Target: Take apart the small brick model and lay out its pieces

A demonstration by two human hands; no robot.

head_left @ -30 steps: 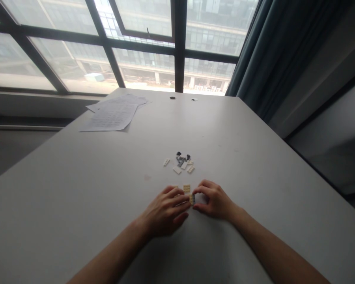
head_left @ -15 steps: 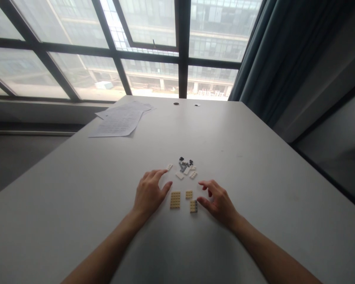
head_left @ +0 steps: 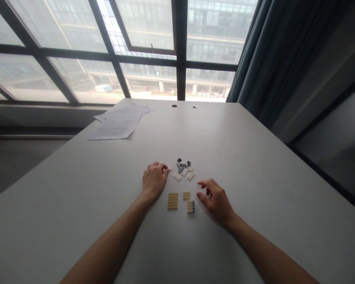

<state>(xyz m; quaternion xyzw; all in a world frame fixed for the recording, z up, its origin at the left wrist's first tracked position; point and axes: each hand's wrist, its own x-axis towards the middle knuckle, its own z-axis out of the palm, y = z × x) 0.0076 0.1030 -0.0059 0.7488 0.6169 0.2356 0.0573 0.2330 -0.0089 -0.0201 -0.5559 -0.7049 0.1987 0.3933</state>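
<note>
My left hand (head_left: pixel 155 179) is closed, thumb and fingers pinching a small white building-block plate (head_left: pixel 170 169) at the left of the loose pieces. Most of that plate is hidden by the fingertips. My right hand (head_left: pixel 214 199) rests on the table with thumb and fingers apart, holding nothing. To its left lie a small tan plate (head_left: pixel 186 195) and a tan block with a grey edge (head_left: pixel 190 207). A larger tan studded plate (head_left: pixel 172 201) is nearer my left wrist. Beyond the hands, a loose cluster holds grey pieces (head_left: pixel 180 169), black pieces and white plates (head_left: pixel 190 176).
All of this lies on a wide white table (head_left: pixel 254 169). Printed paper sheets (head_left: pixel 115 125) overlap at its far left. Two round holes (head_left: pixel 174 106) are near the far edge, before a large window. A dark curtain (head_left: pixel 263 75) hangs at the right.
My left hand has moved forward and its fingers have closed on the white plate. My right hand has hardly moved. The view has tilted slightly.
</note>
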